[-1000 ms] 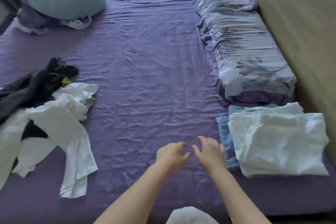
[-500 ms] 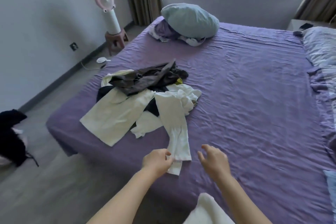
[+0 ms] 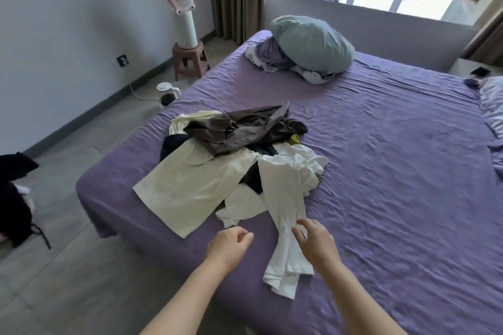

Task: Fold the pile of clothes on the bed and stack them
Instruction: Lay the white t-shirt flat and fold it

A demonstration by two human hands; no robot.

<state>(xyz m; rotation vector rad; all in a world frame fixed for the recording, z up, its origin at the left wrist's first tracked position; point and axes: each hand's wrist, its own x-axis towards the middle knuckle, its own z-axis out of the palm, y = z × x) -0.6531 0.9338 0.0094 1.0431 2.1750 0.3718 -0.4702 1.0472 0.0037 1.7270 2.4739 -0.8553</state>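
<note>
Presently, an unfolded pile (image 3: 239,155) is seen on the near left part of the bed (image 3: 394,171). A white garment (image 3: 283,198) trails from it toward the near edge. The right hand (image 3: 315,242) is laid on that garment, fingers relaxed; the left hand (image 3: 228,246) hangs just left of it, loosely curled, empty. Pickup is judged the step in hand; a grasp and lift clear of the pile are called for next. No legible writing is found.

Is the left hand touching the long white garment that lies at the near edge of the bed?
Apart. In the head view, purple sheet shows between the left hand and the long white garment.
</note>
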